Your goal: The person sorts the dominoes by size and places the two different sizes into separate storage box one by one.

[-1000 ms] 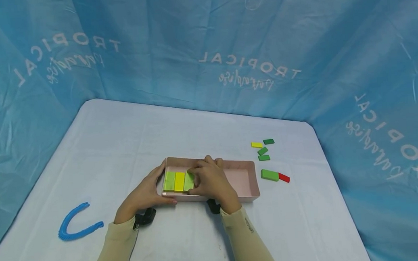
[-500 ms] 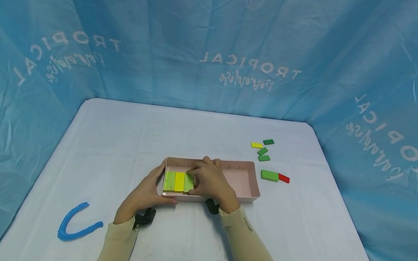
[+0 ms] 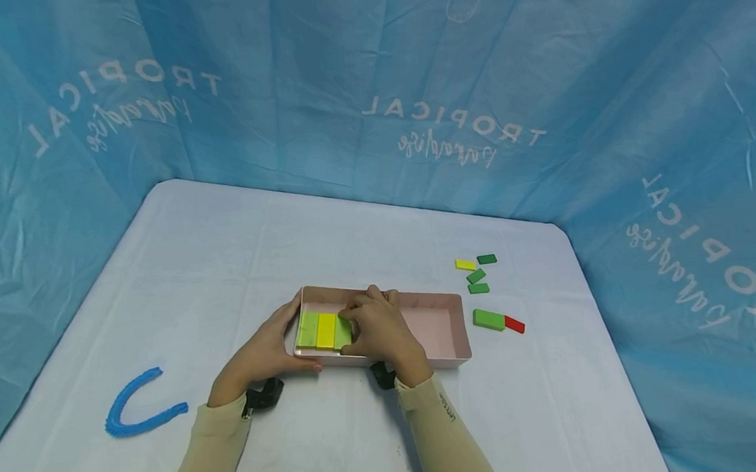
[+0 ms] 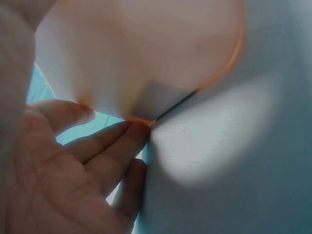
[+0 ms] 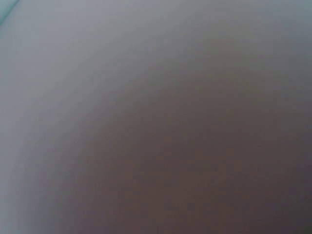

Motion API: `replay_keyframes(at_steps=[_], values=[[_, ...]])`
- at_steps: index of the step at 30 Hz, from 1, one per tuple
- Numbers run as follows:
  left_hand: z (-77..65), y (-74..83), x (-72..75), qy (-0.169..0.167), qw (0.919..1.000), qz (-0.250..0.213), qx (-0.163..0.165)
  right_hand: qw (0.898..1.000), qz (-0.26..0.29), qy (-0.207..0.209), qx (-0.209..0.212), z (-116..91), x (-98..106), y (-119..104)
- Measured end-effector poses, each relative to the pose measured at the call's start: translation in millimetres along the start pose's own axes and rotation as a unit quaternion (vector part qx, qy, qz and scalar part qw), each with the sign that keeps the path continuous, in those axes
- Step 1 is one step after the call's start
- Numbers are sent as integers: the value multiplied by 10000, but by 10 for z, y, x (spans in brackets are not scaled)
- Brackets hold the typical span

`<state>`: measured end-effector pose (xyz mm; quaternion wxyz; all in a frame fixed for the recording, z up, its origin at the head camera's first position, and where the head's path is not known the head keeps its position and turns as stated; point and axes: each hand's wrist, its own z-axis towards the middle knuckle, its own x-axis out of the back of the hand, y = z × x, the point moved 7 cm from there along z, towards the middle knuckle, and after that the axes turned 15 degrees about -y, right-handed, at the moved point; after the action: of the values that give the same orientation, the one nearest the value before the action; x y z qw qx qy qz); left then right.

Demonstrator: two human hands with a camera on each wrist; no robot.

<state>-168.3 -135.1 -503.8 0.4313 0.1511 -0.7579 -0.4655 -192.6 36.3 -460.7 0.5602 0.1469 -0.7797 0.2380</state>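
Observation:
A long pale pink box [image 3: 433, 327] lies across the middle of the table. My left hand [image 3: 262, 350] holds its left end, thumb along the near wall and fingers round the far side. In the left wrist view, fingertips [image 4: 139, 131] touch the box's edge. Inside, at the left, a light green block [image 3: 308, 330], a yellow block [image 3: 325, 331] and another green block [image 3: 342, 333] lie side by side. My right hand [image 3: 385, 330] reaches into the box and pinches this last green block between thumb and fingers, covering its right part. The right wrist view is too blurred to tell anything.
Right of the box lie a thicker green block [image 3: 488, 320] and a red block [image 3: 514, 324] touching its end. Behind them are a small yellow block [image 3: 466, 265] and several small green blocks [image 3: 476, 277]. A curved blue ribbed tube [image 3: 123, 411] lies at the left. Blue curtains [image 3: 340, 70] surround the table.
Almost nothing differs. Both hands stay at the box with the blocks in the same row; the whole view has shifted very slightly.

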Motion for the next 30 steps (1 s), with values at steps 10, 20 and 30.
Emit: replay_keyframes(at_steps=[10, 20, 30], values=[[23, 10, -4, -38, 10000, -29, 26, 10000, -40, 24, -20, -16, 5, 1], [32, -4, -29, -8, 9999, -80, -82, 9986, 473, 220, 98, -66, -1, 69], [39, -28, -28, 28, 9999, 11, 99, 9729, 1177, 1993, -25, -609, 260, 390]])
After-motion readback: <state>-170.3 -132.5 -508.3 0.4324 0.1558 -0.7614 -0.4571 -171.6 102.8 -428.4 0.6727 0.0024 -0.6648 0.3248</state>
